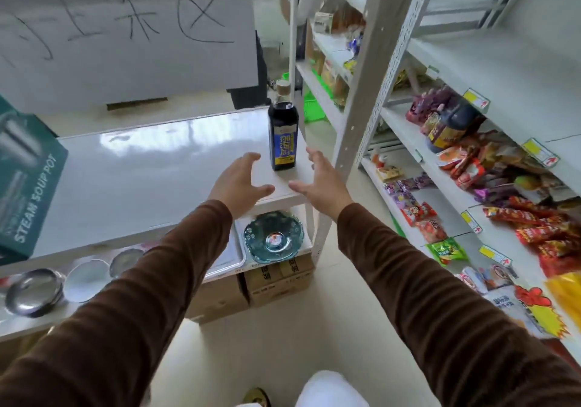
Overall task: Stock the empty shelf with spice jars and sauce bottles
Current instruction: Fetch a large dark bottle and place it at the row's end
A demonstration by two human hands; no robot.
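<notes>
A dark sauce bottle (pixel 282 130) with a blue and yellow label and a pale cap stands upright near the right end of the white shelf (pixel 141 168). My left hand (pixel 240 183) hovers just left of and in front of the bottle, fingers spread, holding nothing. To the bottle's right, my right hand (pixel 319 180) is held the same way, fingers spread and empty. Neither hand touches the bottle. Both arms wear brown sleeves.
A teal "Steam Soup Pot" box (pixel 25 186) sits at the shelf's left end. Below are metal lids (pixel 34 292), a glass dish (pixel 273 237) and cardboard boxes (pixel 276 281). A white upright (pixel 361 98) stands right of the bottle. Snack-filled shelves (pixel 471 186) line the right side.
</notes>
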